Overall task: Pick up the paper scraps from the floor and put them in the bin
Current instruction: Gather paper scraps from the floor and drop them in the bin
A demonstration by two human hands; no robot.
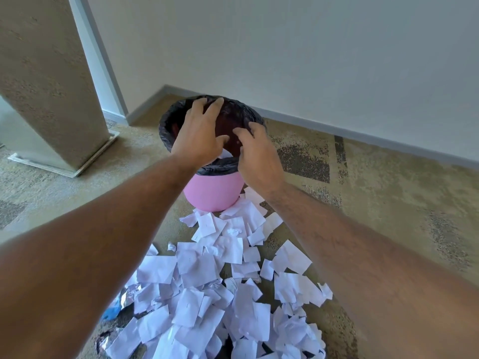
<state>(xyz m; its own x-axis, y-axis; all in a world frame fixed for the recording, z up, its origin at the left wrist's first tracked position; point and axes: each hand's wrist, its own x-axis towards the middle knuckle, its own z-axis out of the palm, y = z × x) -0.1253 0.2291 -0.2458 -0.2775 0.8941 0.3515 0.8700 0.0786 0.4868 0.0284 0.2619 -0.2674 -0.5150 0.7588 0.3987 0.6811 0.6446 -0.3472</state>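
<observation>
Nearest the camera, a thick heap of white paper scraps (207,294) covers the carpeted floor (388,203), running from the bottom edge of the view up to the foot of the bin. At the heap's left edge lie a few crumpled silver foil pieces (129,294) and a small blue scrap (112,310). Two bare forearms reach forward over the heap from either side.

Beyond the scraps stands the pink bin (213,191), lined with a black bag (220,168) folded over its rim. Both hands are held above its open mouth. The left hand (201,136) is palm down with its fingers (215,107) spread and loose, grasping nothing. The right hand (258,155) sits just beside it, over the bin's right rim, fingers slightly curled and apart, also holding nothing that shows. A bit of white paper (225,154) is visible between the hands, just inside the near rim of the bin.

To the left, well apart from the bin, a tall beige column (49,81) stands on a pale base. Behind the bin, a plain wall (311,47) meets the floor along a grey skirting board (363,134).
</observation>
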